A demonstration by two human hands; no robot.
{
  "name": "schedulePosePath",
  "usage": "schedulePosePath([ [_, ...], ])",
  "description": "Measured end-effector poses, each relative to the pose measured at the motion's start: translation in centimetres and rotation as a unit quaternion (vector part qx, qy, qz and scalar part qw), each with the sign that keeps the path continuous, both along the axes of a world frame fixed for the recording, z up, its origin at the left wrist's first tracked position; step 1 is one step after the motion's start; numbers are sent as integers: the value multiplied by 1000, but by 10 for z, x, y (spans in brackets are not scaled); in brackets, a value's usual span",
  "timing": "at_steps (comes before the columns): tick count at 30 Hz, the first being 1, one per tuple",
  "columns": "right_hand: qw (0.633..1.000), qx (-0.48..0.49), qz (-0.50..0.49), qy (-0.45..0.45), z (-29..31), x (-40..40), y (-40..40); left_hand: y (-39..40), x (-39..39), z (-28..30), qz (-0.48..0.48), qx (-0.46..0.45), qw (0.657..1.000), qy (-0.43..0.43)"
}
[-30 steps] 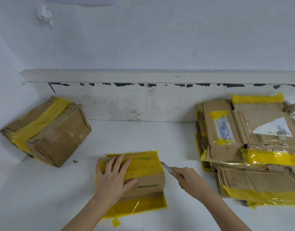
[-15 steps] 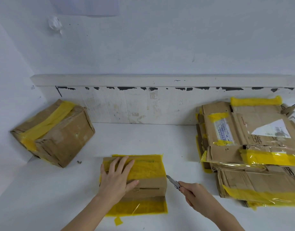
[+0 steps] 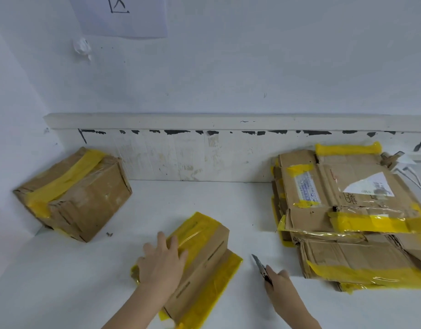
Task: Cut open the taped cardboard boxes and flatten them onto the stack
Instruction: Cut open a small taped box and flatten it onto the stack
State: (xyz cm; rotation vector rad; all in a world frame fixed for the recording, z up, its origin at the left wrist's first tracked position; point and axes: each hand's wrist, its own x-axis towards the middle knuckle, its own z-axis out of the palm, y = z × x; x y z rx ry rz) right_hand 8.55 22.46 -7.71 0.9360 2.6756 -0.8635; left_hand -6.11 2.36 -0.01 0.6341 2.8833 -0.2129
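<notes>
A small cardboard box point(image 3: 204, 264) wrapped in yellow tape lies on the white table, turned at an angle. My left hand point(image 3: 162, 262) lies flat on its near-left top, fingers spread. My right hand point(image 3: 279, 288) grips a utility knife point(image 3: 260, 265) with its blade pointing up and left, a short way right of the box and not touching it. A bigger taped box point(image 3: 74, 193) sits tilted at the far left. At the right lies the stack of flattened boxes point(image 3: 352, 214).
The white table point(image 3: 192, 200) ends at a low scuffed back ledge point(image 3: 204, 153) under a white wall. A wall closes the left side behind the big box. White cables point(image 3: 416, 179) run behind the stack. A paper sheet point(image 3: 119, 15) hangs on the wall.
My left hand has turned the small box so that it lies diagonally. My right hand with the knife has drawn back from the box's right side.
</notes>
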Motion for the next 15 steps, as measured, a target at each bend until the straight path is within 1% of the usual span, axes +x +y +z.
schedulePosePath([
  [2,999,22,-23,-24,-7,-3,-5,-8,-3,-4,11,21,999,-46],
  [4,995,76,-31,-53,-5,-9,-12,-15,-4,-11,33,32,995,-93],
  [6,984,177,-12,-24,-10,-16,-15,-17,-5,-16,65,72,988,-120],
  [7,981,193,2,-24,-13,-17,-15,-16,-3,-19,84,98,982,-135],
  [9,981,194,12,7,-26,-20,-11,-11,4,-19,123,132,972,-154],
  [11,972,234,13,13,-34,-23,-8,-4,11,-18,146,141,967,-155],
  [13,969,245,23,-18,-21,-25,-13,-1,14,-19,150,150,966,-151],
  [14,966,251,29,-51,-15,-25,-15,-2,15,-19,149,160,965,-145],
  [15,968,237,26,-83,-6,-27,-17,-2,15,-19,148,166,965,-140],
])
